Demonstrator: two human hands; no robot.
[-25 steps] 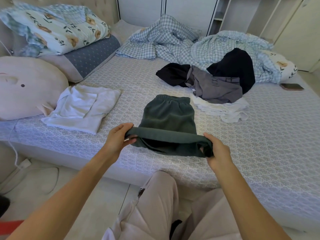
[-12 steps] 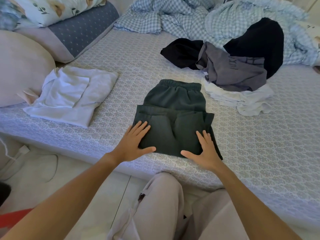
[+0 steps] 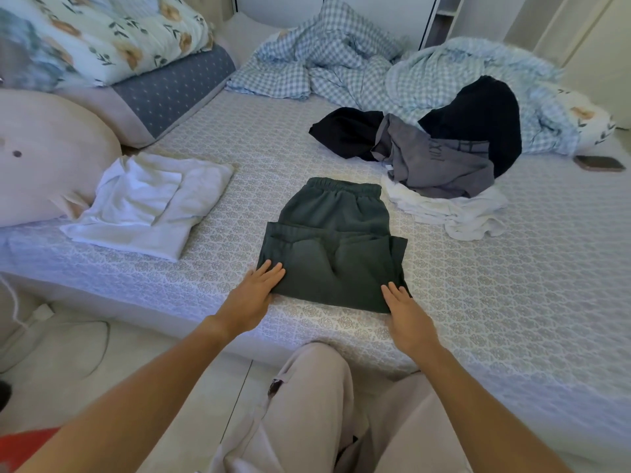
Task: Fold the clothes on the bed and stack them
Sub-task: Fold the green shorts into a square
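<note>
My left hand (image 3: 254, 295) & right hand (image 3: 408, 314) lie flat & unclenched on the near corners of the green pants (image 3: 333, 249), folded once on the bed (image 3: 478, 285) just ahead; next prob another fold, then stack w/ white shirt (image 3: 150, 206) off to my left.

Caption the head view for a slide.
Both hands, left and right, flat on folded dark green trousers on the bed.

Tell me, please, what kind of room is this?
Most likely a bedroom in a home: a bed with pillows, a rumpled checked duvet, and clothes such as dark green trousers laid out for folding.
</note>
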